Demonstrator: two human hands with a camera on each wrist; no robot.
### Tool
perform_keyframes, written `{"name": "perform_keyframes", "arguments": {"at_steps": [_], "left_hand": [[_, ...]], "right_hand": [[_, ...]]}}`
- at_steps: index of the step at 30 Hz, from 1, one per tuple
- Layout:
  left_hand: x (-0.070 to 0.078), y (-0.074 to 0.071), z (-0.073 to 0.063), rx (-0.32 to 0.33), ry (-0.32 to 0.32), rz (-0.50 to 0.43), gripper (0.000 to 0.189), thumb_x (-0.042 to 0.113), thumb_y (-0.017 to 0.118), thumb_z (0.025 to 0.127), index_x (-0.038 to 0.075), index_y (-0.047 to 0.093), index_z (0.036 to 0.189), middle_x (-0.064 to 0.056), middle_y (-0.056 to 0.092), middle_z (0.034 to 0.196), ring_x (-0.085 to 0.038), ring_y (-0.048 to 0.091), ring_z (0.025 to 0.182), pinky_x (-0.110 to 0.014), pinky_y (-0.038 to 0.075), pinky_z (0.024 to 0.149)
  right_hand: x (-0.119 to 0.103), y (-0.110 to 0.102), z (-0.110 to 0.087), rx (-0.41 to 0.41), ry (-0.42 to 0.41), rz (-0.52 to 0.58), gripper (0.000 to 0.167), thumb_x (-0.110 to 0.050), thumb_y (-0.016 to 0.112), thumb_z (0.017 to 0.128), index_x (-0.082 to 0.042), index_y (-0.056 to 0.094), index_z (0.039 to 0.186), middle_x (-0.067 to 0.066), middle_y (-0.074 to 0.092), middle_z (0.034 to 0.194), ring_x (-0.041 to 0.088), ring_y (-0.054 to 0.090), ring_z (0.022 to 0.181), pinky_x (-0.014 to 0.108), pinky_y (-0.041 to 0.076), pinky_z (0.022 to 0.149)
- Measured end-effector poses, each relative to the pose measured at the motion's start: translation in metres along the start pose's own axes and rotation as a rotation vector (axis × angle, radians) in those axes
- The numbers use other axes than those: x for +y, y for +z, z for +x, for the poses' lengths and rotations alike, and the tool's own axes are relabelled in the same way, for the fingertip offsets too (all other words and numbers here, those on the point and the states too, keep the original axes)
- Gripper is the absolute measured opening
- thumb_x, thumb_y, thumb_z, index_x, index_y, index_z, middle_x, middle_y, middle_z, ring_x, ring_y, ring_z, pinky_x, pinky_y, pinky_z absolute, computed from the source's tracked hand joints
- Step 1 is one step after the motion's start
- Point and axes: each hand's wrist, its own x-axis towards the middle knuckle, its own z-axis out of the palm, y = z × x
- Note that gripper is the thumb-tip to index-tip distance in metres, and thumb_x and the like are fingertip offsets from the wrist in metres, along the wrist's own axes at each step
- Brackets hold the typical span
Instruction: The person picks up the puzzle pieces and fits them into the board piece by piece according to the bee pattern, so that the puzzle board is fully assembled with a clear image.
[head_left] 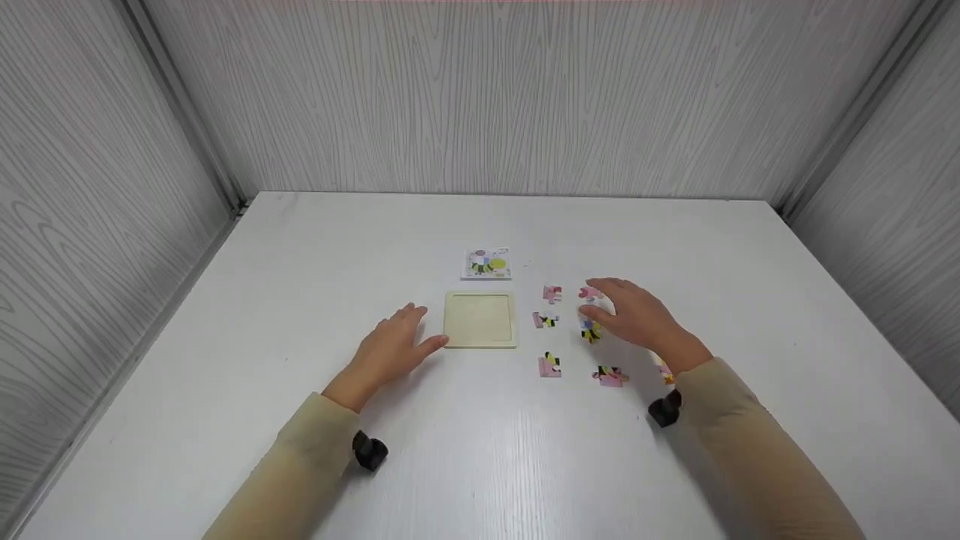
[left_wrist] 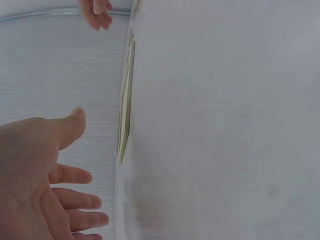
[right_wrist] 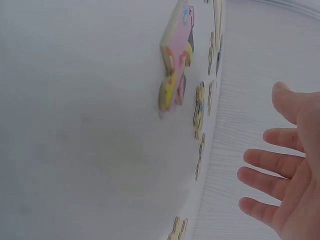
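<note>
With fingers apart, holds left hand near tray, right hand above puzzle pieces likely spread for visibility.

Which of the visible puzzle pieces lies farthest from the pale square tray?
The pink-and-yellow jigsaw piece peeking out beside the beige right sleeve; no other visible one lies so far right of the pale wooden tray.

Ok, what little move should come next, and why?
I'd probably lower the right hand and pinch the puzzle piece showing near its thumb: the hand hovers holding nothing, and the other pieces in view also lie outside the pale tray.
</note>
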Motion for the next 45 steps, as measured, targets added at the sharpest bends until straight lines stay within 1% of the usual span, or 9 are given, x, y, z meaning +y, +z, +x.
{"name": "perform_keyframes", "arguments": {"at_steps": [3,6,9,13,18,23,31,37,45], "left_hand": [[0.004,0.004,0.005,-0.025,0.012,0.021,0.074,0.049,0.053,0.091,-0.003,0.035,0.140,-0.024,0.031,0.145,-0.036,0.026,0.135,-0.049,0.021,0.107],[0.006,0.007,0.010,-0.054,0.023,0.051,0.076,0.050,0.051,0.091,-0.004,0.033,0.141,-0.025,0.027,0.146,-0.038,0.022,0.136,-0.050,0.019,0.107],[0.007,0.009,0.013,-0.081,0.010,0.058,0.077,0.049,0.052,0.091,-0.003,0.030,0.143,-0.025,0.021,0.148,-0.039,0.018,0.137,-0.050,0.016,0.108],[0.007,0.012,0.017,-0.106,-0.002,0.034,0.078,0.048,0.052,0.091,-0.001,0.024,0.145,-0.023,0.015,0.151,-0.038,0.011,0.138,-0.049,0.012,0.109],[0.006,0.015,0.020,-0.140,0.012,-0.009,0.079,0.047,0.050,0.092,0.000,0.019,0.147,-0.024,0.008,0.151,-0.040,0.003,0.138,-0.049,0.006,0.110],[0.005,0.017,0.023,-0.171,0.025,-0.029,0.078,0.046,0.050,0.093,0.000,0.017,0.147,-0.026,0.006,0.151,-0.042,-0.001,0.138,-0.051,0.004,0.109],[0.001,0.020,0.026,-0.156,0.046,-0.017,0.073,0.043,0.050,0.093,0.001,0.023,0.146,-0.031,0.007,0.149,-0.048,0.000,0.135,-0.055,0.005,0.107],[-0.001,0.022,0.026,-0.167,0.037,-0.018,0.073,0.046,0.049,0.094,0.004,0.023,0.147,-0.028,0.006,0.150,-0.044,-0.003,0.137,-0.053,0.003,0.108],[-0.002,0.022,0.026,-0.196,0.025,-0.021,0.071,0.048,0.045,0.095,0.010,0.018,0.149,-0.025,-0.002,0.152,-0.042,-0.010,0.137,-0.053,-0.003,0.108]], "right_hand": [[-0.001,0.002,0.006,-0.017,0.030,0.007,0.059,-0.044,0.054,0.092,-0.008,0.045,0.137,0.016,0.044,0.138,0.034,0.037,0.129,0.052,0.029,0.102],[-0.003,0.005,0.013,-0.054,0.072,0.002,0.059,-0.044,0.054,0.092,-0.009,0.044,0.139,0.015,0.042,0.141,0.033,0.034,0.131,0.057,0.026,0.102],[-0.005,0.008,0.022,-0.095,0.084,0.019,0.059,-0.042,0.053,0.093,-0.008,0.042,0.139,0.015,0.040,0.142,0.033,0.032,0.132,0.056,0.024,0.103],[-0.006,0.012,0.033,-0.141,0.090,0.038,0.056,-0.037,0.054,0.094,-0.006,0.042,0.139,0.015,0.038,0.143,0.033,0.030,0.133,0.049,0.024,0.106],[-0.004,0.014,0.043,-0.182,0.132,0.048,0.056,-0.034,0.056,0.093,-0.007,0.041,0.140,0.015,0.036,0.144,0.032,0.030,0.133,0.048,0.025,0.106],[-0.002,0.019,0.052,-0.197,0.141,0.062,0.054,-0.032,0.057,0.093,-0.007,0.042,0.139,0.014,0.038,0.143,0.031,0.034,0.131,0.047,0.026,0.105],[-0.002,0.028,0.064,-0.184,0.129,0.024,0.047,-0.025,0.059,0.092,-0.003,0.049,0.133,0.015,0.044,0.138,0.032,0.035,0.130,0.048,0.026,0.105],[-0.004,0.027,0.063,-0.206,0.159,0.038,0.046,-0.026,0.061,0.091,-0.005,0.051,0.131,0.014,0.046,0.136,0.032,0.038,0.127,0.048,0.029,0.104],[-0.005,0.026,0.067,-0.221,0.163,0.023,0.044,-0.027,0.060,0.091,-0.007,0.053,0.129,0.013,0.048,0.133,0.031,0.043,0.122,0.048,0.032,0.102]]}}
